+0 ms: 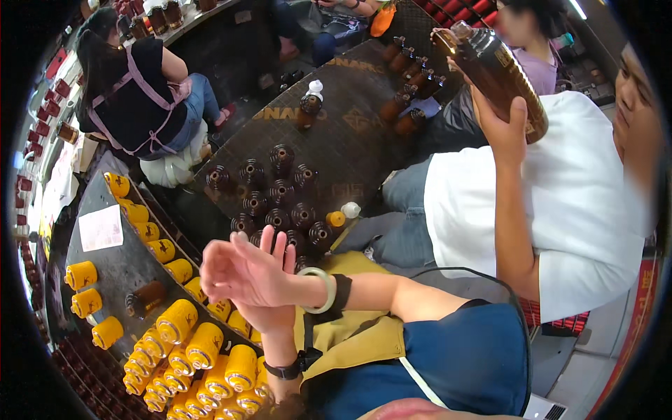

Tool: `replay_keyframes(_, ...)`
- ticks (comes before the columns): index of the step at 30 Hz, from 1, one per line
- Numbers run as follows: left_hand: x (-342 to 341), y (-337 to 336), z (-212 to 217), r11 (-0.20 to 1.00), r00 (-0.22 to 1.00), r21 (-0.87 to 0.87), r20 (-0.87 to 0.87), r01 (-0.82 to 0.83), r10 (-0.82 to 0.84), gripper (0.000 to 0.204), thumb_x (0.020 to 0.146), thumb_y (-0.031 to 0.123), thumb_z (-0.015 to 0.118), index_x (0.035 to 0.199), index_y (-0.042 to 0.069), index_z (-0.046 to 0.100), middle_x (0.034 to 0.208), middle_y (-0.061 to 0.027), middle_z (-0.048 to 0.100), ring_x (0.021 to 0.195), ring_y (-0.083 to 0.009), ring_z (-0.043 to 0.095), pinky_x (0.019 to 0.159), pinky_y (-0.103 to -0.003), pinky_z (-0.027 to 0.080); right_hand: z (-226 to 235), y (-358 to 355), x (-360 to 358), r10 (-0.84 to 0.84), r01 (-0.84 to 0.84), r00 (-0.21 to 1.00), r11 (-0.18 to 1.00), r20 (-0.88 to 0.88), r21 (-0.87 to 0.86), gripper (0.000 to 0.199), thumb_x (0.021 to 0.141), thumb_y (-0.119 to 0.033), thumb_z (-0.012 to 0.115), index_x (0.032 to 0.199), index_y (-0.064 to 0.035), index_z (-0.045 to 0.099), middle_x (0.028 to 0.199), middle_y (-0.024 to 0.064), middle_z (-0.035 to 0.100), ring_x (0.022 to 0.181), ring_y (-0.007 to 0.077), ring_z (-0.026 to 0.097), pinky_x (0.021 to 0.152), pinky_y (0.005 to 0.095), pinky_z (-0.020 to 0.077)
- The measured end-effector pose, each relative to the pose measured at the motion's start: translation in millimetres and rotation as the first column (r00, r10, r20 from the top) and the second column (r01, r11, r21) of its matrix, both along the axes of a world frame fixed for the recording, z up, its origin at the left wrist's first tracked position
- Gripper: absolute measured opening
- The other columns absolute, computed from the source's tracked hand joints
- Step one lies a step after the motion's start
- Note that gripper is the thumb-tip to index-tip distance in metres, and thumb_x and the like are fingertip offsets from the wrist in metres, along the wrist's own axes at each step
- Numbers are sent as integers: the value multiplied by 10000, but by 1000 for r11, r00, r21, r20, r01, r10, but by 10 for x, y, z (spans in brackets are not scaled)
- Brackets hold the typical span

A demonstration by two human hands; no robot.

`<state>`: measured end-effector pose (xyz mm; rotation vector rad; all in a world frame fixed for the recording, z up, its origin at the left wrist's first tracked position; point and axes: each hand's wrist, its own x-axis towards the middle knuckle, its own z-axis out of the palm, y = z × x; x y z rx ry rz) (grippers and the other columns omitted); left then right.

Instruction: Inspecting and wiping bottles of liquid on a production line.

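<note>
My right hand, a pale bangle and a dark band at its wrist, crosses in front of my left hand. Its fingers are loosely bent and apart, with nothing seen in them. The left hand, with a black strap at its wrist, is partly hidden behind it; straight fingers point up past the right hand, and I see no object in them. Just beyond both hands stands a group of dark brown ribbed bottles. Below and to the left are rows of yellow cylinders with clear ends.
A brown bottle lies among the yellow cylinders, near a white paper sheet. On the dark table one bottle has a white top. At right, a white-shirted person holds up a large brown bottle. Another person sits far left.
</note>
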<state>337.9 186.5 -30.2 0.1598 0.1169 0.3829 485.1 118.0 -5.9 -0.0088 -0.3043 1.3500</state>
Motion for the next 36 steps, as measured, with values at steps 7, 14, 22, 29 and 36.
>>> replay_keyframes(7, -334, 237, -199, 982, 960, 1, 210, -188, 184, 753, 981, 649, 389, 1544, 160, 286, 1672, -219, 11, 1536, -435, 40, 1220, -582, 55, 969, -737, 1000, 59, -69, 870, 998, 490, 2, 621, 970, -419, 564, 1429, -97, 297, 1354, 188, 518, 1084, 307, 642, 924, 449, 538)
replay_keyframes(14, -14, -18, 51, 953, 939, -100, -225, -287, 259, 864, 936, 790, 247, 1605, 252, 146, 1677, -167, 71, 1524, -441, 116, 1217, -573, 113, 1372, -1441, 2580, 87, -95, 587, 995, 805, -38, 892, 935, -299, 696, 1596, -129, 120, 1451, 205, 443, 1104, 302, 630, 914, 457, 538)
replay_keyframes(22, -221, 282, -93, 880, 751, 149, -469, -451, 464, 785, 967, 578, 464, 1551, 87, 280, 1665, -164, 167, 1515, -371, 214, 1221, -532, 176, 1041, -1429, 1908, 138, 57, 812, 948, 568, -313, 832, 868, -244, 752, 1491, -80, 226, 1305, 206, 462, 1016, 287, 637, 910, 453, 515)
replay_keyframes(29, -675, 432, -873, 956, 961, 107, -26, -272, 276, 786, 980, 575, 506, 1555, 91, 278, 968, 34, 445, 821, -100, 432, 711, -287, 414, 1088, -1167, 1362, 76, 137, 737, 956, 672, -259, 725, 878, -259, 746, 1405, -79, 281, 1235, 189, 485, 978, 286, 638, 882, 443, 505)
replay_keyframes(36, -691, 196, -468, 847, 823, -109, -330, -520, 462, 848, 909, 636, 583, 1525, 113, 326, 905, 59, 433, 750, -98, 402, 639, -267, 388, 871, -971, 1024, 4, 176, 703, 968, 711, -180, 622, 887, -273, 740, 1318, -78, 336, 1166, 172, 508, 941, 285, 639, 853, 432, 496)
